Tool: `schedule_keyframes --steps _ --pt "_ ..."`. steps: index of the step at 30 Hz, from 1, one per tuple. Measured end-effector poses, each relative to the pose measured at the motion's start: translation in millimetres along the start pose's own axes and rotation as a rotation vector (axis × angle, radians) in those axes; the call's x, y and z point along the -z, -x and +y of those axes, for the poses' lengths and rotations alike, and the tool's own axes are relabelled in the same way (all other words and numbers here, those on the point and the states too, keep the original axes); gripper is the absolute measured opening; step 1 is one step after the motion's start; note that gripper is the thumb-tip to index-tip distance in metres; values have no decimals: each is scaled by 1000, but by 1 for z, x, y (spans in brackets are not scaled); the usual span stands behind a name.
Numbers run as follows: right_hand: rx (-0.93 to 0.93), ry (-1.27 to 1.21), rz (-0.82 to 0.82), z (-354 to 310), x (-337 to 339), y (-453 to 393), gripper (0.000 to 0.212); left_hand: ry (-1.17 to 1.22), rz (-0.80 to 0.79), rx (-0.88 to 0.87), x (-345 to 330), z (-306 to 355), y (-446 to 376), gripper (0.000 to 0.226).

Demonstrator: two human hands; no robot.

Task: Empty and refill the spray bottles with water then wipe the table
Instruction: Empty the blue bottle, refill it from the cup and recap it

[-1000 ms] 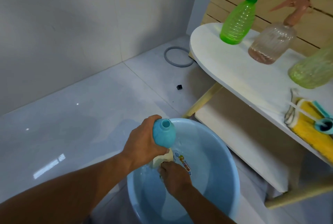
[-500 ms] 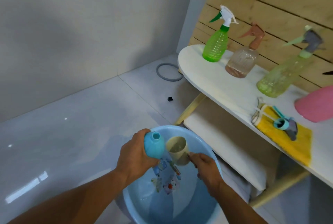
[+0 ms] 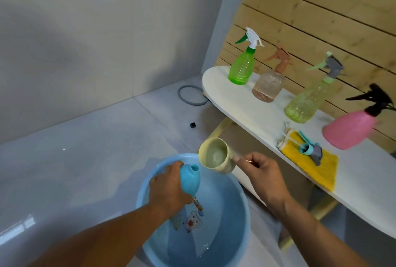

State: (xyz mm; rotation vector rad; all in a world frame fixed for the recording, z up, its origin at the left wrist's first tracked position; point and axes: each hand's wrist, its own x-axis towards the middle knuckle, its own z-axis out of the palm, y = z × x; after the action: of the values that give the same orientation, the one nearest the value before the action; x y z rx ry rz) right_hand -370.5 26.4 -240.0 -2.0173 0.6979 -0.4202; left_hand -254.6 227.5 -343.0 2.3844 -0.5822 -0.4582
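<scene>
My left hand [image 3: 169, 189] grips a blue spray bottle body [image 3: 190, 178] with its top off, mouth up, over a light blue basin [image 3: 244, 221] holding water. My right hand [image 3: 261, 172] holds a cream cup [image 3: 216, 156] by its handle, raised just right of and above the bottle mouth, with water inside. On the white table [image 3: 267, 116] stand a green spray bottle [image 3: 243, 67], a clear brown-topped one [image 3: 269, 85], a pale green one [image 3: 306, 103] and a pink one [image 3: 351, 127]. The blue sprayer head [image 3: 308, 149] lies on a yellow cloth [image 3: 315, 163].
The basin stands on the pale tiled floor beside the table's lower shelf and wooden legs. A grey ring [image 3: 190, 95] and a small black cube [image 3: 192, 125] lie on the floor near the wall corner. Wooden slats back the table.
My right hand has lifted the cream cup out of the basin water up beside the bottle mouth. The view has tilted up, bringing the pink bottle into sight.
</scene>
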Motion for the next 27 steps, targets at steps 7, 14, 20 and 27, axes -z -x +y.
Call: schedule_keyframes --steps 7,14,20,27 --pt "173 265 48 -28 4 9 27 -11 1 -27 6 13 -3 100" --pt "327 473 91 -42 3 14 21 7 14 -43 10 14 -2 97" --pt "413 577 126 -47 3 14 17 17 14 -53 11 17 -1 96" --pt "455 662 152 -53 4 16 18 34 21 -60 10 19 1 95"
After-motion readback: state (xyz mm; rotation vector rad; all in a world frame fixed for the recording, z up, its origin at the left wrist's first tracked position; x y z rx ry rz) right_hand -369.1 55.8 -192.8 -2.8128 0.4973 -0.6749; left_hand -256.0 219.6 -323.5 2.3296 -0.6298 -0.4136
